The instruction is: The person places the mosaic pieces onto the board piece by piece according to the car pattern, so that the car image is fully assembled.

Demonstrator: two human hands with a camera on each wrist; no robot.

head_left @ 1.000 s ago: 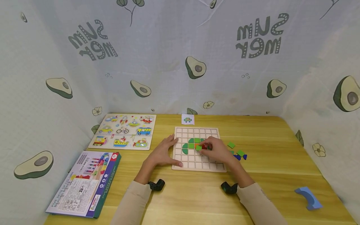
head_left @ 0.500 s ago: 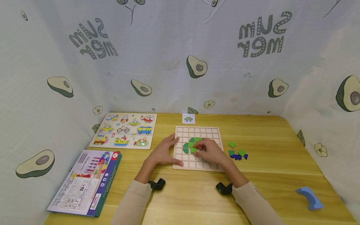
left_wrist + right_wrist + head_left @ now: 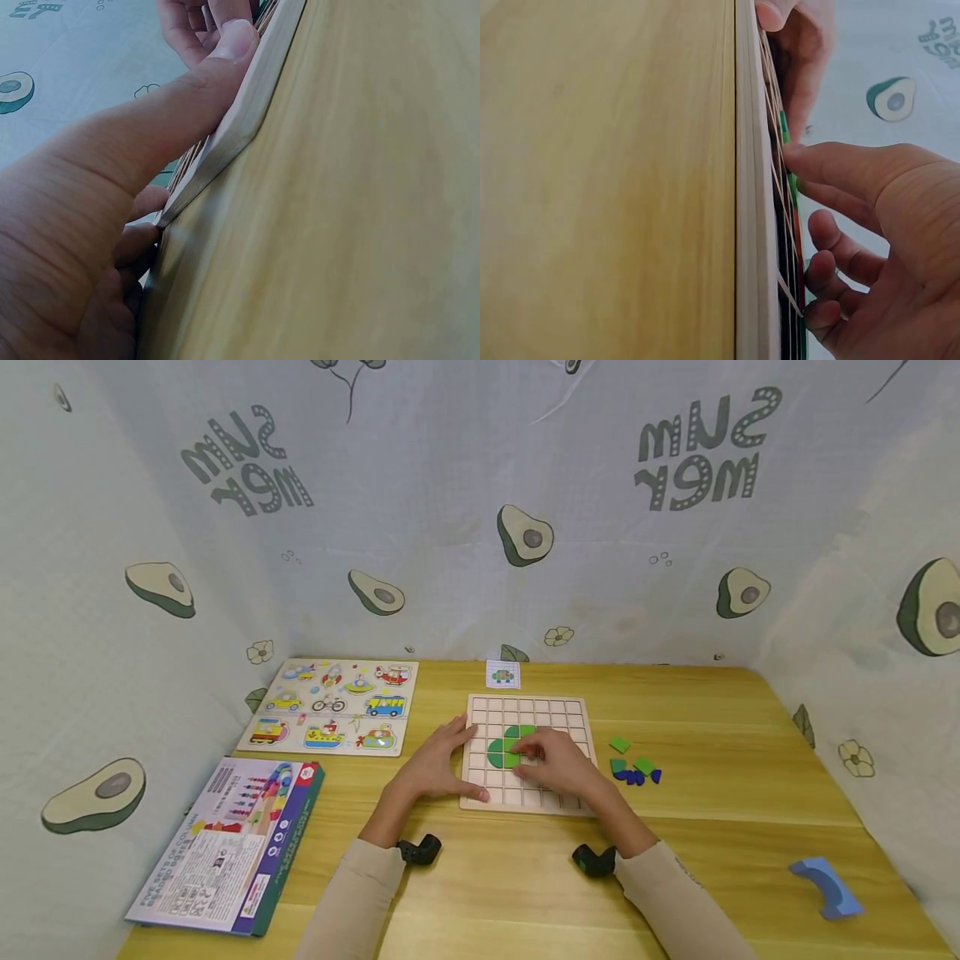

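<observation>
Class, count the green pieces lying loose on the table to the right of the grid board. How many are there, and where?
3. One green piece lies farthest back, one sits nearest the grid board, one lies beside the blue pieces. Others may be hidden under those.

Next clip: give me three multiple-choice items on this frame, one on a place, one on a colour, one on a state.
1. Where do the loose green and blue pieces lie?
A. right of the wooden grid board
B. on the vehicle puzzle
C. on the box

2. What colour are the pieces set in the grid?
A. yellow
B. green
C. white

3. What is the left hand doing?
A. lifting the box
B. hanging off the table
C. resting on the board's left edge

A: they sit on the wooden table beside the board.
B: a green shape shows by the right hand.
C: thumb lies along the edge.
</observation>
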